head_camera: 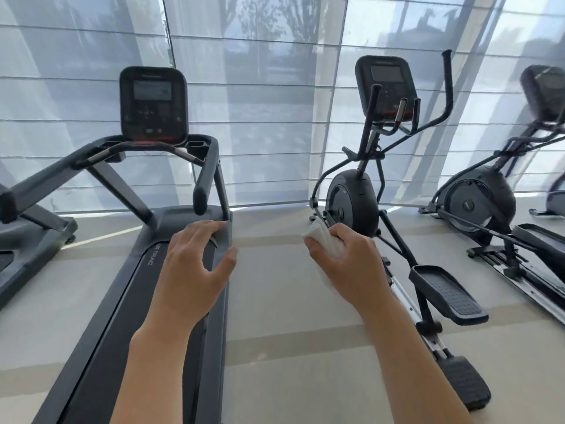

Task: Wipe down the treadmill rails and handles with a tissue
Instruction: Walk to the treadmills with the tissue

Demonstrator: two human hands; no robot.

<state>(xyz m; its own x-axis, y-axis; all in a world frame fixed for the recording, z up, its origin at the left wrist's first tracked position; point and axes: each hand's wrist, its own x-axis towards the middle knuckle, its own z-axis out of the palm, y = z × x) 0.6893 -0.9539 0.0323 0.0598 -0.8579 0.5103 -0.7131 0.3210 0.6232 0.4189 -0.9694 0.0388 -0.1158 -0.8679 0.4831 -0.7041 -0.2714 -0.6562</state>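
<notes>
The person is standing at the back end of a dark grey treadmill point(171, 228), looking forward and down along its deck, with both bare forearms reaching out into view. The left hand point(195, 267) is hanging above the right side of the treadmill, its fingers spread loosely and gently bent, holding nothing; whether the fingertips are touching the frame is not clear from this angle. The right hand point(348, 258) is hovering over the pale floor point(275, 301) in the aisle, its fingers curling around a crumpled white tissue point(324, 237), which is sticking out past the thumb and knuckles toward the front. The tissue is well apart from the treadmill rails: the right handrail point(206, 172) is curving down from the console point(153, 104) ahead of the left hand, and the left handrail point(52, 175) is stretching toward the left edge of view. An elliptical trainer point(376, 179) is standing just beyond the right hand, with a second one point(489, 197) further right. Part of another treadmill point(27, 237) is showing at the far left. Sheer white blinds point(275, 102) are covering the windows behind the machines.
</notes>
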